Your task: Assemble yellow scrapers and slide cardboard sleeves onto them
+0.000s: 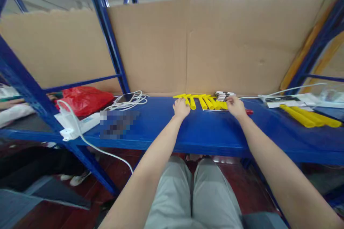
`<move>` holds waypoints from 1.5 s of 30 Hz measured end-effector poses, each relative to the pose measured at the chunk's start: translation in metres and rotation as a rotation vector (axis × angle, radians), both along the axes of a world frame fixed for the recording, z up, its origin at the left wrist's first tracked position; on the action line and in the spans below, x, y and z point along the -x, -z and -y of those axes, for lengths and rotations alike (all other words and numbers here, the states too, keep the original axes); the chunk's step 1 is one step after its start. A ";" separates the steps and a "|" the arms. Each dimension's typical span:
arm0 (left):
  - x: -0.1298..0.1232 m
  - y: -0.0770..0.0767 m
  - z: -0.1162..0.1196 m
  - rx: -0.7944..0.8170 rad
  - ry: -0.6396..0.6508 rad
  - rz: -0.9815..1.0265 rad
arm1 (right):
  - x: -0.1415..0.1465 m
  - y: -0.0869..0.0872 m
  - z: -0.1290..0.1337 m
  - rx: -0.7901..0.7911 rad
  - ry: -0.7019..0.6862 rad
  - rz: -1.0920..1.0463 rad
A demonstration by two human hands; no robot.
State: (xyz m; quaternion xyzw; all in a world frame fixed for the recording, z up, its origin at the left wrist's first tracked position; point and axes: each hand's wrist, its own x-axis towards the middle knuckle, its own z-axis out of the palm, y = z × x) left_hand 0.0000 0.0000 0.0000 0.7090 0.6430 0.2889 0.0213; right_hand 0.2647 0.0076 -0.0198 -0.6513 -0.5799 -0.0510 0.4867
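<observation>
Blue is the surface (205,128), and near its back edge, before the cardboard wall (215,46), a row of yellow parts (203,103) is laid side by side. The left end of this row is touched by the left hand (181,108); its fingers are bent over, but whether anything is clamped by them cannot be told. At the right end, the right hand (235,106) is placed beside the white-and-dark sticks (221,94); its fingers are curled, and their grip also cannot be told. Just beside this hand, a small red item (249,112) is partly hidden. Between the row and the front edge, room is given by a wide blue strip, crossed by both forearms. On the left, this room is bounded by the power strip (90,122) and white cable (131,102); on the right, by other yellow pieces (301,117), well apart from the row.
</observation>
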 end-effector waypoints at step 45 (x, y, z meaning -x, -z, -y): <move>-0.002 -0.002 -0.004 0.003 0.029 0.064 | -0.006 -0.003 -0.002 0.005 -0.078 -0.021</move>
